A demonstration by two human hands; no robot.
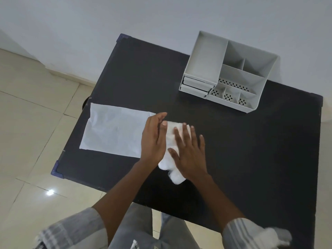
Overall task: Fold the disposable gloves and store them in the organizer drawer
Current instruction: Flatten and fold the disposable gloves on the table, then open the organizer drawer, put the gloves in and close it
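Observation:
A translucent white disposable glove lies on the black table near its middle, its fingers pointing toward me. My right hand rests flat on it, fingers spread. My left hand stands on edge against the glove's left side, its thumb on the plastic. A flat pack of gloves lies at the table's left. The grey organizer stands at the far right, its two small drawers on its front left, both pushed in.
The table's near-left corner and far-left corner have blue caps. Tiled floor lies to the left and a white wall behind. My legs show below the table's near edge.

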